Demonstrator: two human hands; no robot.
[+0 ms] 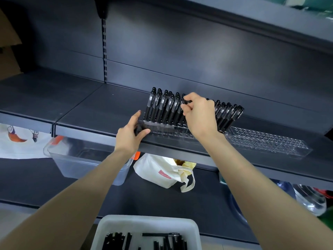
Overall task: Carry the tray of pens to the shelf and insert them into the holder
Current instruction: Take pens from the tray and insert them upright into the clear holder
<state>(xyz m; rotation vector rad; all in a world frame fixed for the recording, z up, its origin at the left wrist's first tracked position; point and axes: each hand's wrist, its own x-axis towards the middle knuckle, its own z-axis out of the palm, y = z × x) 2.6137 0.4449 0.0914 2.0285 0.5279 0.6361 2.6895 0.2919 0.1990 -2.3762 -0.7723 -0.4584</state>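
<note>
A long clear plastic pen holder [266, 141] with many small holes lies along the front of the dark shelf [100, 109]. Several black pens [162, 107] stand in its left half, and more stand behind my right wrist. My left hand [130, 132] grips the holder's left end, thumb on the front wall. My right hand [198, 112] pinches the top of a black pen [186, 102] above the holder's middle. A white tray [144, 224] with several loose black pens lies at the bottom of the view, below my arms.
Under the shelf on a lower shelf sit a clear plastic bin [81, 159], a white cloth bag [162, 172] and clear containers [310, 197] at the right. A cardboard box [9, 51] stands at the far left. Another shelf [270, 24] overhangs above.
</note>
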